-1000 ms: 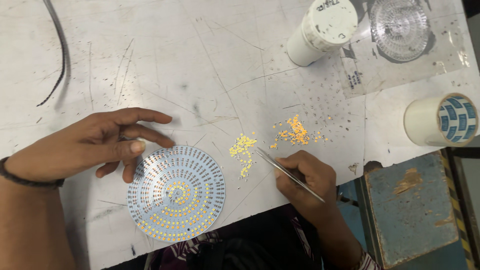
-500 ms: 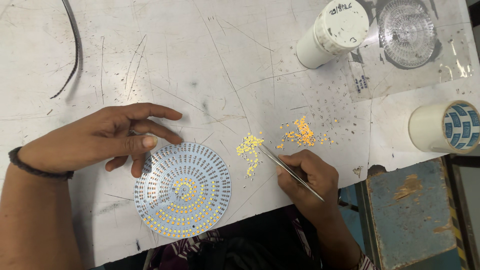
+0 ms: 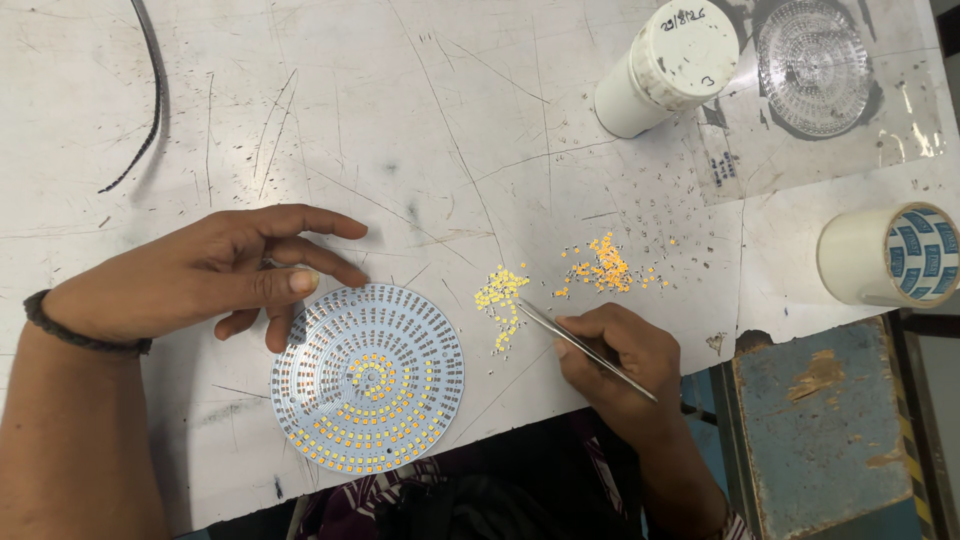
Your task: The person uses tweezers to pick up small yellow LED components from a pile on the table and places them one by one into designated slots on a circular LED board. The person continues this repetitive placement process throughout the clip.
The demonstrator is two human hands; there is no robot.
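We note the right hand (image 3: 620, 360) pinching tweezers (image 3: 585, 347), tips at the yellow chip pile (image 3: 500, 292). The left hand (image 3: 200, 275), open, steadies the round board (image 3: 368, 377); fingertip contact is possibly hidden.

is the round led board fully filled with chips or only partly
Partly filled. The round board carries yellow chips at its centre and lower rings, while its upper rings show bare white pads.

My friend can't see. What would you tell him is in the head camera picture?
A right hand holds thin metal tweezers at a small pile of tiny yellow chips on a scratched white table. The left hand steadies a round white circuit board dotted with chips.
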